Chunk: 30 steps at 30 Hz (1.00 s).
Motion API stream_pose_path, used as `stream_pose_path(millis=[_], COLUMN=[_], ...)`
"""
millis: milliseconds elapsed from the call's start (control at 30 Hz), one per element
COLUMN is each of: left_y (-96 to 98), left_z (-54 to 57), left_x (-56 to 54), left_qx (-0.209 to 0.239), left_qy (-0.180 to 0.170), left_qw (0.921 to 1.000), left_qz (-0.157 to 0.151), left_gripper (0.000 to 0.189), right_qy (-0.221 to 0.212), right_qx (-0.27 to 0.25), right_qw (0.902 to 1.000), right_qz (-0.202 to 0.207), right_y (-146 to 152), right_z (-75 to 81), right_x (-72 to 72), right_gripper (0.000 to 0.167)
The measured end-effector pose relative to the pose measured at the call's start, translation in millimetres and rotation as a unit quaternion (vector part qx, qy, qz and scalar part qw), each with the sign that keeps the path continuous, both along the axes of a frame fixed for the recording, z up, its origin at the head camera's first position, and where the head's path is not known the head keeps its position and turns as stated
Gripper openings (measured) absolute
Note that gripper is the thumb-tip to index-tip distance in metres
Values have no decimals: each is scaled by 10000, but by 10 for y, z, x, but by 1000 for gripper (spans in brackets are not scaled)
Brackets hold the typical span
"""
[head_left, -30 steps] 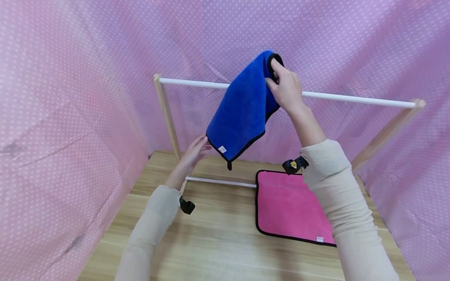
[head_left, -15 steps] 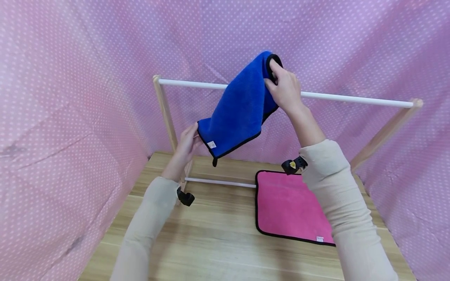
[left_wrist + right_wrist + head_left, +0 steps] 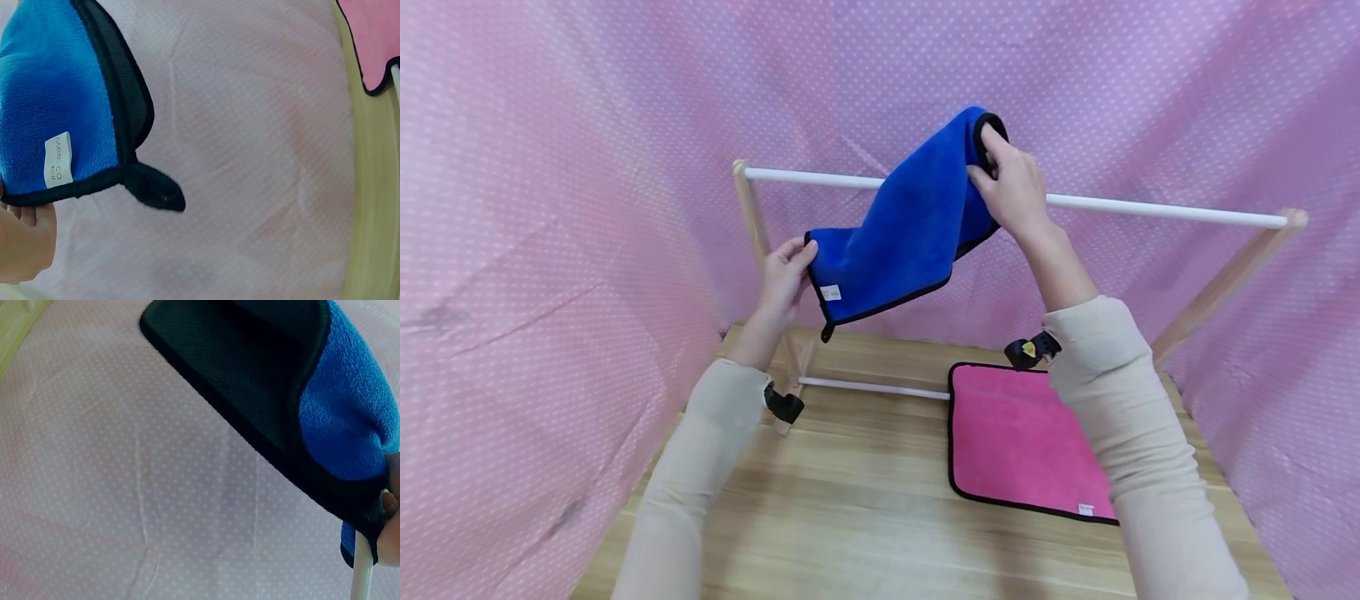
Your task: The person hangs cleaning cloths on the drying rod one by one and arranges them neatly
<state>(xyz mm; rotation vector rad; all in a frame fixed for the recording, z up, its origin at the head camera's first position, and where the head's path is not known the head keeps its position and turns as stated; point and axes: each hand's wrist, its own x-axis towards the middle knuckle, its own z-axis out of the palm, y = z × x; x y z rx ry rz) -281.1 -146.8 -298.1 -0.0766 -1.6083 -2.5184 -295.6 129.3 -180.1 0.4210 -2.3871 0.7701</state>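
Observation:
A blue towel (image 3: 910, 208) with black edging is held up slantwise in front of the upper white rail (image 3: 1165, 211) of a rack. My left hand (image 3: 784, 275) pinches its left edge between thumb and fingers, above a white label (image 3: 58, 160) and a black hanging loop (image 3: 156, 187). Higher up, my right hand (image 3: 1017, 187) grips the folded top right edge, thumb on the near side. The right wrist view shows the towel's dark underside (image 3: 231, 375) and part of the right hand (image 3: 390, 534) close by the rail's white end stretch (image 3: 362, 569).
A pink towel (image 3: 1022, 442) with black edging lies flat at the right on the wooden table (image 3: 850, 517), partly behind the right sleeve. The rack's lower white rail (image 3: 872, 387) runs under it. Wooden posts (image 3: 1225, 287) stand at both sides; pink dotted curtains (image 3: 587, 208) surround everything.
My left hand has risen and moved left, going from touching the blue towel's lower left edge to pinching it. That corner has spread up and leftward. My right hand has barely moved.

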Motion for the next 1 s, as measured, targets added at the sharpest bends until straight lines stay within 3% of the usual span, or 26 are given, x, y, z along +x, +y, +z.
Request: stream_pose_path(millis=[300, 533, 667, 833, 1000], left_y=[-158, -271, -314, -351, -375], left_z=[333, 598, 783, 987, 1153], left_x=[54, 111, 114, 92, 51], left_qx=[-271, -253, -188, -122, -139], left_qy=[475, 677, 661, 828, 958], left_qw=[9985, 9973, 9976, 9964, 9950], left_qz=[-65, -122, -41, 88, 225], left_gripper=[20, 20, 14, 13, 9], right_qy=[-33, -234, -419, -779, -1215], right_qx=[-292, -889, -1389, -1990, -2321], right_qw=[9983, 9929, 9846, 9700, 9572], right_qz=[501, 754, 974, 1155, 1234], right_y=[88, 153, 218, 289, 341], right_z=[39, 129, 197, 240, 262], right_x=[4, 53, 84, 124, 151], right_gripper=[21, 19, 15, 42, 52])
